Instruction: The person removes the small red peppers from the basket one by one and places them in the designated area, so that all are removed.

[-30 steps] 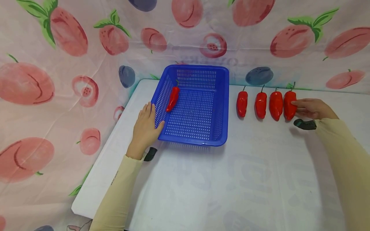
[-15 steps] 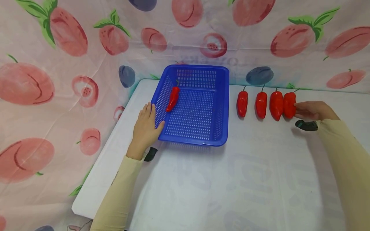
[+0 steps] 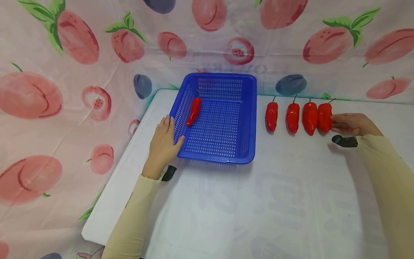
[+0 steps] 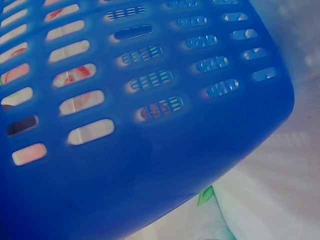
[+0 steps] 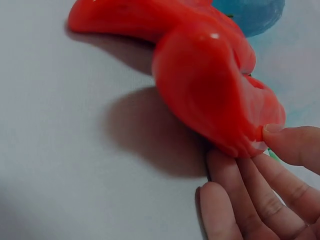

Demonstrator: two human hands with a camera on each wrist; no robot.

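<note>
My left hand rests against the left side of a blue plastic basket, its fingers straight along the rim. One slim red pepper lies inside the basket by its left wall. The left wrist view shows the slotted blue basket wall up close, with no hand visible. At the right end of a row of red peppers, my right hand pinches the last pepper at its right side. In the right wrist view the thumb is on that pepper, with fingertips along its lower edge.
Three other red peppers, a left one, a middle one and a wider one, lie stems away, right of the basket. They are on a white table. A fruit-print cloth hangs behind and at the left.
The pepper at my right hand has turned, its stem now leaning right, and its tip sits slightly higher. My right hand has shifted slightly right. My left hand and the basket stay in place.
</note>
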